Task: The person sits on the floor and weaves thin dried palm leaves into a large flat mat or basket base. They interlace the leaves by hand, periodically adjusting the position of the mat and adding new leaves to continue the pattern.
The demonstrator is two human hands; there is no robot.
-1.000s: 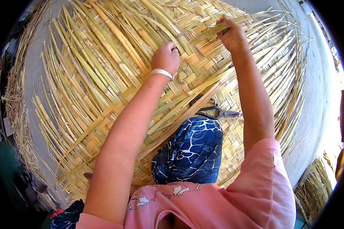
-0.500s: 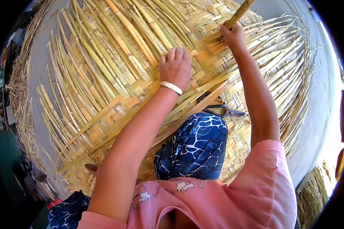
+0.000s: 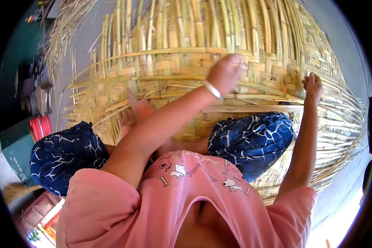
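Under both hands spreads a large woven mat (image 3: 173, 89) of split yellow-green cane or reed strips. My left hand (image 3: 227, 75), with a white bangle at its wrist, is over the weave near the base of the long upright strips (image 3: 184, 27). Motion smears its fingers, so its grip is unclear. Farther right, my right hand (image 3: 313, 87) is closed at the mat's right part; what it pinches, if anything, cannot be made out. A long flat strip (image 3: 252, 108) lies crosswise below the hands, above my right knee.
My knees in blue patterned trousers (image 3: 254, 140) and a bare foot (image 3: 142, 109) rest on the mat. Loose straw (image 3: 64, 31) lies on the grey floor at the far left. A red striped cylinder (image 3: 40, 127) stands beside my left knee. Unwoven strip ends fan out at right.
My view has turned, so the long strips now point straight away from me. The thick stick that stood in my right hand no longer shows. My left hand has lifted or shifted and is blurred.
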